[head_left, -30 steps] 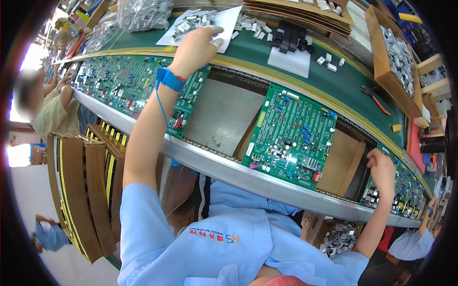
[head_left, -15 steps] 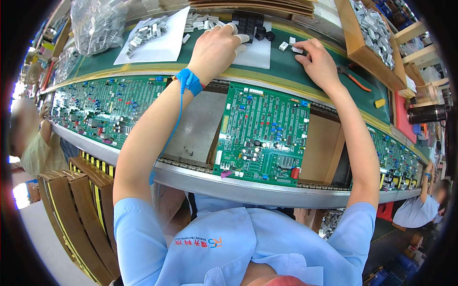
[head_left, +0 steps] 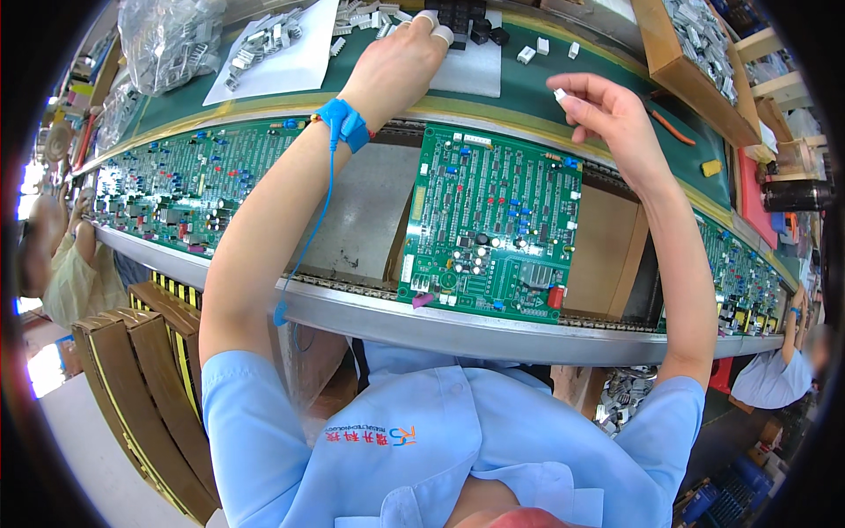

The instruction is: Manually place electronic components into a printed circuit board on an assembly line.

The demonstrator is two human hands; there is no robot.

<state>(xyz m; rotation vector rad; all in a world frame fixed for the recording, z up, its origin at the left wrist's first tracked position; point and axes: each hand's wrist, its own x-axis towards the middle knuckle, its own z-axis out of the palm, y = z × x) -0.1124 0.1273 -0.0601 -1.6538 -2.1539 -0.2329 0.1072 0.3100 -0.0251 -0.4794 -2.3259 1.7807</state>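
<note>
My right hand (head_left: 611,114) pinches a small white connector (head_left: 560,94) between thumb and forefinger, above the green mat. My left hand (head_left: 396,66), with pale finger cots and a blue wrist strap (head_left: 343,125), reaches to the far side of the mat. Its fingers curl beside a group of black block-shaped parts (head_left: 453,19) on a white sheet (head_left: 471,70); whatever they grip is hidden. Closer to me, a green circuit board (head_left: 493,224) full of small components lies across the rails of the line, between my forearms.
Three loose white connectors (head_left: 525,55) lie right of the black parts. Orange-handled pliers (head_left: 671,128) rest near a cardboard box (head_left: 704,79) of parts. More white parts (head_left: 264,44) lie on paper at left. Other boards (head_left: 176,189) line the rails; people work at both sides.
My right hand has drawn back toward me from the loose white connectors, with one now in its fingertips. My left hand stays by the black parts, its fingers curled more.
</note>
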